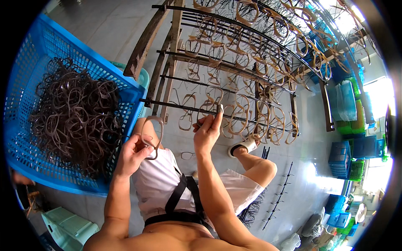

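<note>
My left hand (pixel 132 154) holds a brown eyeglass frame front (pixel 151 134) by its lower rim, just right of the blue basket (pixel 125 83). My right hand (pixel 208 130) is raised to the lowest dark bar of the rack (pixel 176 106), its fingers pinching another frame front (pixel 208 109) hanging on a pin there. Many similar tan frames (pixel 243 119) hang along the rack's bars. I sit with white shorts and a black strap across my lap.
The blue basket is filled with a tangled heap of dark frames (pixel 75 117). One frame (pixel 188 155) lies on the floor near my knee. A loose pinned bar (pixel 279 196) rests on the floor at right. Blue and green crates (pixel 351 157) stack at far right. A pale green stool (pixel 67 228) stands lower left.
</note>
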`<state>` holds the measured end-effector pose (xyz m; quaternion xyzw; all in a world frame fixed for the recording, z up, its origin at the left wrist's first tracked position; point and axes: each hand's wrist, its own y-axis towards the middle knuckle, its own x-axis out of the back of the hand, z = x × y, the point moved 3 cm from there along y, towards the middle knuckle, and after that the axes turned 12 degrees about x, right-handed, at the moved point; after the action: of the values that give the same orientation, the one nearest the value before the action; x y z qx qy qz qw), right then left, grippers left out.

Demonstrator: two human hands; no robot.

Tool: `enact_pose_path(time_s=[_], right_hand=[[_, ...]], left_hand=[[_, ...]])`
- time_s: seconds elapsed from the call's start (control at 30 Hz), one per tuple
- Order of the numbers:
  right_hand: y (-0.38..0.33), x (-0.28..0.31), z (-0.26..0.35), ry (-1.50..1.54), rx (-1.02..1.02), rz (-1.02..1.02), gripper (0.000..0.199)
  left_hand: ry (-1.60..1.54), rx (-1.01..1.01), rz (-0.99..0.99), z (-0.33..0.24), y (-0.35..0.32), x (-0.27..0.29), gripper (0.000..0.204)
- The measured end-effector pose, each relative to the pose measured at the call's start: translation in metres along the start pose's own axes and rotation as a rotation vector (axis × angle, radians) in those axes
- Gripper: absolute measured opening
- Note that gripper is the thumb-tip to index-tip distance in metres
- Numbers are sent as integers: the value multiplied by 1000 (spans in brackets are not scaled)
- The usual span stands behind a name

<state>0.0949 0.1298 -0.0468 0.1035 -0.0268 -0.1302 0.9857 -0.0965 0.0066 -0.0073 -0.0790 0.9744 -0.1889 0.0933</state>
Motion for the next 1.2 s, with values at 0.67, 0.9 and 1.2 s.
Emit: enact_pose_path(time_s=[0.67,0.9,1.2], right_hand=[[-43,21,91,-400,616,596,53],[-70,-7,54,430,88,616,69],[-25,-40,18,50,187,-43,25]], left_hand=[[454,48,371,-11,-7,-18,31],[-558,-92,56,-26,12,-23,15],[-88,-223,-216,-14,90,-30,27]])
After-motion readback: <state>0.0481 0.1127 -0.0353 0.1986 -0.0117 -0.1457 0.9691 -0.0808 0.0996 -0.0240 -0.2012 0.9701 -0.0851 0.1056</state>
